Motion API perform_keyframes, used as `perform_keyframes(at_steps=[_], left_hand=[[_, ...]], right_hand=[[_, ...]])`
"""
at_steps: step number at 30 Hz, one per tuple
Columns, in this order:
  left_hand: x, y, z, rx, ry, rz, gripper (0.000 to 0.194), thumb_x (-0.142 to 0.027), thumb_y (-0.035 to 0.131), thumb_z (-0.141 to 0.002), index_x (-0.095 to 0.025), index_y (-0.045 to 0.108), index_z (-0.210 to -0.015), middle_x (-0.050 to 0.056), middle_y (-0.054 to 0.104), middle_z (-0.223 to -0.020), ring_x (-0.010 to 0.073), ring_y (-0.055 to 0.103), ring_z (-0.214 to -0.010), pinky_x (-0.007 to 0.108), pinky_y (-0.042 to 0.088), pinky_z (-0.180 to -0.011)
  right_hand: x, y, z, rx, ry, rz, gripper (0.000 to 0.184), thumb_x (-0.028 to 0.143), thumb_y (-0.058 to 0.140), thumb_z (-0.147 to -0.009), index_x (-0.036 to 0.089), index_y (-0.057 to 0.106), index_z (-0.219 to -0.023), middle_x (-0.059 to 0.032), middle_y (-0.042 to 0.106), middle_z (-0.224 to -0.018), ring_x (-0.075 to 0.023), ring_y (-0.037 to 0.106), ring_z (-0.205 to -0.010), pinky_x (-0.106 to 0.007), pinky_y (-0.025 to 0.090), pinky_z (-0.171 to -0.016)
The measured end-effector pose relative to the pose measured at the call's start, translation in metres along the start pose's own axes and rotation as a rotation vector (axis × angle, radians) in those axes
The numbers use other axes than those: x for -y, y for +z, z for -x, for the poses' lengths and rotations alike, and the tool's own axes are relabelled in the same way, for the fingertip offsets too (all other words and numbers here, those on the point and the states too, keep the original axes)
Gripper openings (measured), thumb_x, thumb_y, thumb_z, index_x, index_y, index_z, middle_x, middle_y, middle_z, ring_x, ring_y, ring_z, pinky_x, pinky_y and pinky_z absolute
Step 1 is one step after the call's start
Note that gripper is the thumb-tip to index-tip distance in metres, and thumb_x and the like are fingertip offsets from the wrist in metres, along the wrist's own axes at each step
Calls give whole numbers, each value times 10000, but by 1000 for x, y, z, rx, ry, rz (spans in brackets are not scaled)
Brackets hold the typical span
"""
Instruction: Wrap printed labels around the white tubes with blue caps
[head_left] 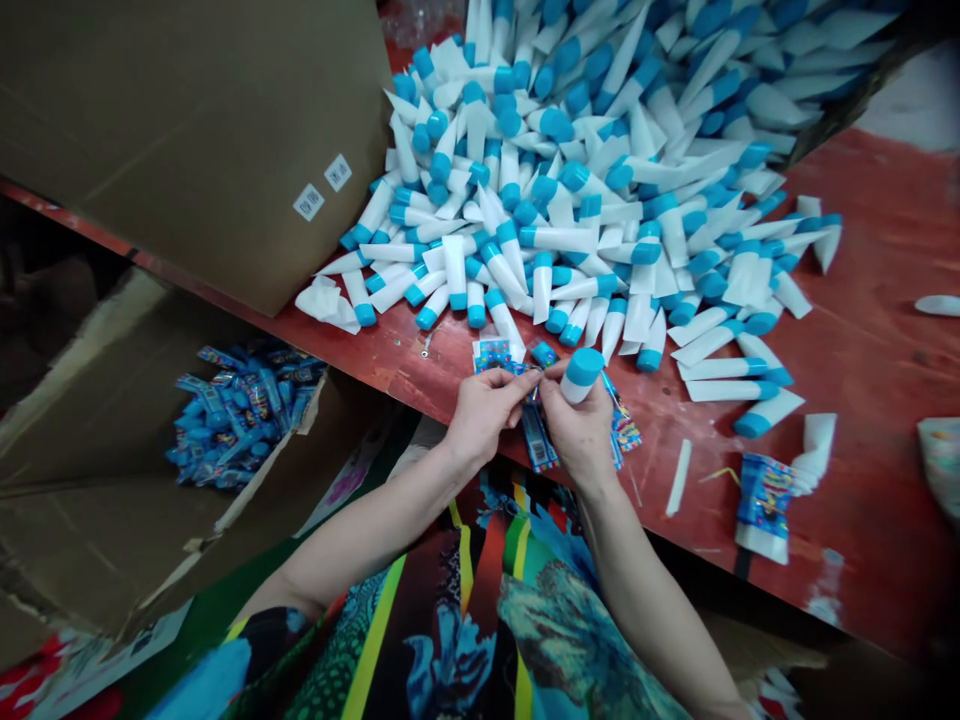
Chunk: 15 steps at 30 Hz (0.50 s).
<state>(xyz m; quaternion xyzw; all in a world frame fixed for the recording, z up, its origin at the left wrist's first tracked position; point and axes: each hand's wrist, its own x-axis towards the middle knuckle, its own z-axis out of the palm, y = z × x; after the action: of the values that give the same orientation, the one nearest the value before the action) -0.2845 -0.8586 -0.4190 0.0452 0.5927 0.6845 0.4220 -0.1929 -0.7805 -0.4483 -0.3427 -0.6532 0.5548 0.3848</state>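
the right hand (pixel 577 430) is closed around a white plastic tube (pixel 579 378) with a rounded blue cap, and the left hand (pixel 484 415) pinches a small printed packet (pixel 538 448) against it (the fingers hide exactly where they meet), just over the edge of the red-painted counter (pixel 877 260). behind them on the counter, a loose heap of smooth tapered tubes (pixel 555 200) lies crisscrossed. a slipped pinch could drop the glossy packet, and a nudged tube could roll off toward the cardboard box (pixel 112 500) below the counter.
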Motion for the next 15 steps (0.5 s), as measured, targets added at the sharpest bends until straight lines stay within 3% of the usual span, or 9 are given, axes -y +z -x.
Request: perform_keyframes(at_steps=[5,8,12,15], left_hand=[[-7,0,-2,48,-170,83,482,-286,788,-1058,-188,579,-634,-51,464,-450,58,375,-370,222,184,-454],[-10,1,-2,52,-173,94,488,-211,796,-1040,-177,567,-611,-51,460,-445,38,352,-374,197,219,-464],[-10,1,-2,-22,-95,107,514,-233,845,-1026,-171,558,-603,-41,510,-481,28,364,-384,192,225,-466],[-10,-2,-4,-66,-88,97,528,-253,839,-1040,-177,542,-610,-46,506,-486,29,358,-389,195,208,-463]], right_hand=[[1,0,0,19,-34,55,191,515,751,-915,357,645,-905,-75,780,-947,-334,745,-923,-514,652,-876],[0,0,-2,30,49,-9,260,535,802,-907,338,639,-952,-32,718,-822,-290,686,-753,-461,606,-720],[-6,-13,-3,124,223,-169,489,685,800,-979,293,645,-1228,57,615,-676,-186,452,-474,-365,387,-467],[-9,-33,6,256,138,-133,576,759,626,-1098,280,657,-1416,16,699,-767,-196,506,-498,-362,439,-470]])
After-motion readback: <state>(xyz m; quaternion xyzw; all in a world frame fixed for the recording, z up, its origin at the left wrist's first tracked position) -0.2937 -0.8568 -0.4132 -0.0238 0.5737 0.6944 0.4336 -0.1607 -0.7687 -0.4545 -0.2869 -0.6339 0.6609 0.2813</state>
